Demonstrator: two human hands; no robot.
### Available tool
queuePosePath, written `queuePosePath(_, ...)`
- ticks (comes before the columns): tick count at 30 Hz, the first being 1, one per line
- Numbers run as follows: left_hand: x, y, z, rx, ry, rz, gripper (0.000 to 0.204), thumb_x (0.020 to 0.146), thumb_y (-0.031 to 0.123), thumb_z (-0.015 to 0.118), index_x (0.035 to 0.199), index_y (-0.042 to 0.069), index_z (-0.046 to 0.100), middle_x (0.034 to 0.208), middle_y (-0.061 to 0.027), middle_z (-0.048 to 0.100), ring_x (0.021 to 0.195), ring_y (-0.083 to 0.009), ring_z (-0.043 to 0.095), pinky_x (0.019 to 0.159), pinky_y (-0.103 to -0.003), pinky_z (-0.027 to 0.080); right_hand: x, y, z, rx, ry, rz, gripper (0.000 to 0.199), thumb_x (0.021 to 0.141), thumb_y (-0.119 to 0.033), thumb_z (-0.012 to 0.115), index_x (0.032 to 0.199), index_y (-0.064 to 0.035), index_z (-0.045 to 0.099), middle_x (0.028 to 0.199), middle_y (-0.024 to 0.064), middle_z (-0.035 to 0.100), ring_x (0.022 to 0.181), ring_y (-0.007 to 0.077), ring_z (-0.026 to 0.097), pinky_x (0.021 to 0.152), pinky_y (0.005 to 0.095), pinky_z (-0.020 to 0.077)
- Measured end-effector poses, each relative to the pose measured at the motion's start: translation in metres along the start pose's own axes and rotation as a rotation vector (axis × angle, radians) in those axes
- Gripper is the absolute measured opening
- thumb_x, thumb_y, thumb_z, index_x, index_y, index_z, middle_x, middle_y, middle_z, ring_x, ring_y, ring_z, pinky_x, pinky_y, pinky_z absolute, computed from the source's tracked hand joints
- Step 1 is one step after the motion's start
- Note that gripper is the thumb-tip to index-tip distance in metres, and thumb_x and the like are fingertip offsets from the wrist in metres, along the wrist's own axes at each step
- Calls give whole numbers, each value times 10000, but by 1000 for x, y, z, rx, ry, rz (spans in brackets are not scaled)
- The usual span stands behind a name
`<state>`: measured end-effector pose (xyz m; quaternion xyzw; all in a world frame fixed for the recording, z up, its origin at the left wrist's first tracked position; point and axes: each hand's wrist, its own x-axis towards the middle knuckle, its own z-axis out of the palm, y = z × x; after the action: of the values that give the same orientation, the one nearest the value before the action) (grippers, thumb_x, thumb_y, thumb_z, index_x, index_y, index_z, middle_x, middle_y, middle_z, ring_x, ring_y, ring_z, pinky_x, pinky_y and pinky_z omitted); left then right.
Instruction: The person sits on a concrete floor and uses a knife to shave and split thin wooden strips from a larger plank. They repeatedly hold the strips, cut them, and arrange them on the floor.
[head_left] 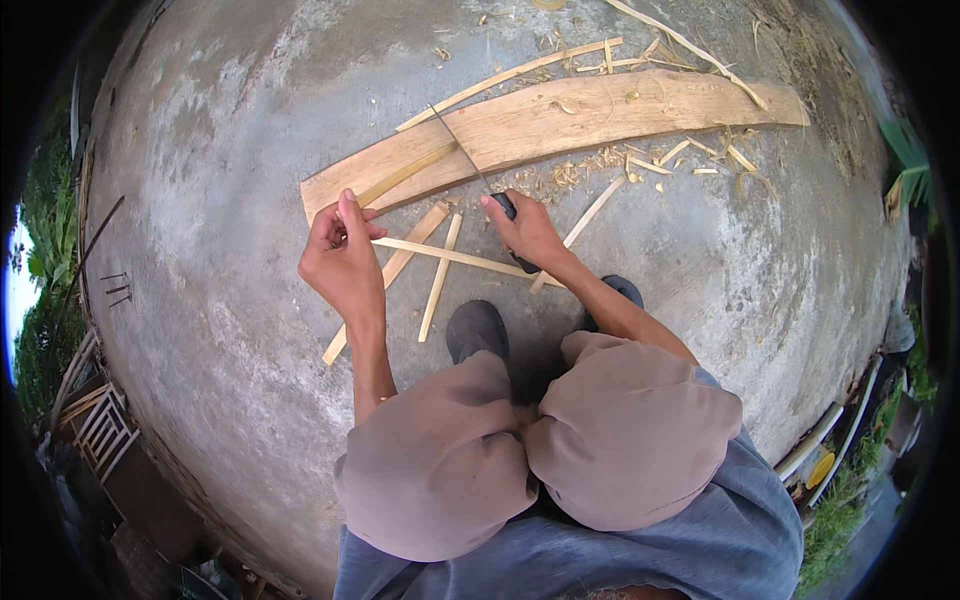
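hidden/unclear: knife handle mostly buried in the right hand's grip; thin blade hard to trace against the plank; left fingertips overlap the plank edge, so whether they press the plank or only the strip cannot be told; yard edges dark and warped, items there too small to name.
containers: only a slatted wooden crate (100, 432) at lower left rim, contents not readable.
concrete floor (220, 200): grey, stained, fills most of the view.
person: crouching, tan shorts over knees at bottom centre, dark shoes (477, 330) just below the strips.
plank (560, 120): long pale board lying across the upper floor, left end near the left hand, right end toward upper right.
shavings (590, 165): curls and splinters scattered along the plank's near edge and on top of it.
loose strips (437, 275): several split slats on the floor between plank and shoes, crossing one another.
thin strip (455, 256): long sliver running from the left hand rightward beneath the right hand.
left hand (343, 258): fingers pinched together on the strip's left end, beside the plank's left end.
right hand (528, 230): fist clamped on the knife handle, above the strip's right part.
knife (462, 150): narrow blade angling up-left from the right hand across the plank.
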<state>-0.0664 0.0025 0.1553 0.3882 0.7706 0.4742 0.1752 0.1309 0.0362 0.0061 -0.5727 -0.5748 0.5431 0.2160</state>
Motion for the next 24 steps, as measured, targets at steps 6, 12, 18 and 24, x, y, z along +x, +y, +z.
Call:
queuePosePath(6,37,6,-39,45,-269,-27,308,1027,267,683,953,-28,727,744,-61,683,612,-93,619,596,-261,521,-10,-28,-25,-160,105,-249,549,935,-485,742,1048,40,621,785,160,679,746,306,689,705,441,540)
queuePosePath(12,59,8,-34,-286,-416,-98,283,1019,285,693,972,8,725,833,-32,680,712,-84,607,670,-267,514,-19,-37,-17,162,4,-212,589,882,-437,820,1147,49,619,857,169,700,802,265,688,726,394,540)
queuePosePath(18,-18,-35,42,-268,-684,-184,329,1045,298,647,1113,-15,722,1046,-74,735,906,-135,666,893,-308,526,-33,-34,9,311,137,-106,408,939,-372,786,1021,-9,620,807,54,686,759,147,661,718,306,527)
queuePosePath(24,-41,-34,54,-714,-505,-499,283,1109,300,508,1097,32,595,694,-4,537,613,-109,563,599,-292,510,-39,-36,-22,120,232,-247,386,921,-325,780,1083,-6,636,847,105,736,772,202,709,712,340,537)
